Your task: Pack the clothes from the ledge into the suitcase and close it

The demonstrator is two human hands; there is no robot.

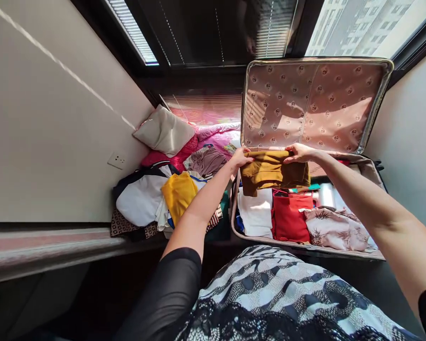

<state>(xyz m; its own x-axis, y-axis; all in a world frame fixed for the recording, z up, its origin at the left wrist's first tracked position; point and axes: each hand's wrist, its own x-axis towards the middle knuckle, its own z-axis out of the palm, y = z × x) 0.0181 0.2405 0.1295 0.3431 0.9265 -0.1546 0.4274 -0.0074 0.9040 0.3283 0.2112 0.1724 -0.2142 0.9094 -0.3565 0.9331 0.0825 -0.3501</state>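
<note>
A folded mustard-brown garment [270,173] hangs between my two hands over the back left part of an open suitcase [317,106]. My left hand [240,158] pinches its upper left corner. Its top edge is gripped farther right by my right hand [298,153]. Below the garment, inside the suitcase, lie a folded white garment [255,215], a folded red garment [290,218] and a pale pink printed garment [335,229]. A whitish cylindrical thing [326,195] sits behind them. My right forearm hides part of the suitcase's right side.
Left of the suitcase is a heap of clothes with a yellow garment [179,194] and a white-and-black garment [142,194]. A beige cushion [165,131] rests behind it. The raised lid leans near the window. A wall socket [117,160] is at the left.
</note>
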